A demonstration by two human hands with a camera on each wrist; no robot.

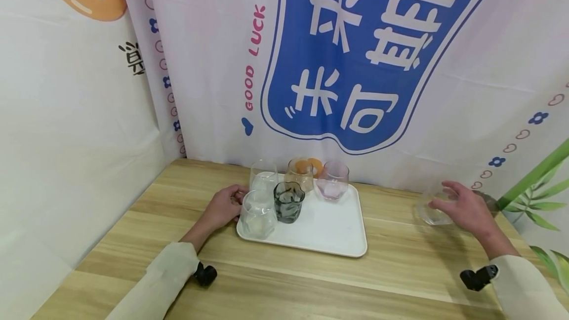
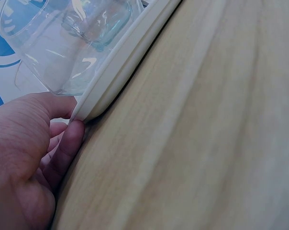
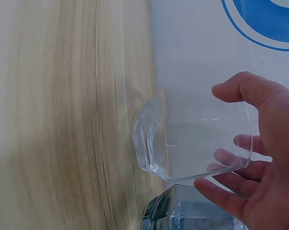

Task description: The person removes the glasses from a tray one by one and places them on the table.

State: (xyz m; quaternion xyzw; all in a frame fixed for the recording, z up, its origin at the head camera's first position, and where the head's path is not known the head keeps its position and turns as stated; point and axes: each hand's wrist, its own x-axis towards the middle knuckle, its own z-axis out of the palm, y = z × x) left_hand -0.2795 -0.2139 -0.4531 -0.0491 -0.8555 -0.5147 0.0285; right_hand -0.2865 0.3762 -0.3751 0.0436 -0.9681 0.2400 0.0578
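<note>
My left hand [image 1: 223, 206] is at the left edge of a white tray [image 1: 329, 233], pinching its rim between thumb and fingers, as the left wrist view shows. On the tray stand two clear glasses [image 1: 259, 219], a smoky grey glass [image 1: 289, 206], an amber glass [image 1: 300, 172] and a pink glass [image 1: 333, 181]. My right hand [image 1: 464, 209] is spread around an upright clear drinking glass [image 3: 197, 139] on the table. Its thumb lies by the near side of the glass, the fingers on the other; firm contact cannot be made out.
Beside that clear glass stands a dark grey-blue glass [image 3: 192, 211], partly behind my right hand in the head view. A printed cloth [image 1: 213, 63] hangs along the back of the wooden table [image 1: 275, 290]. Green leaves [image 1: 538, 204] reach in at the right.
</note>
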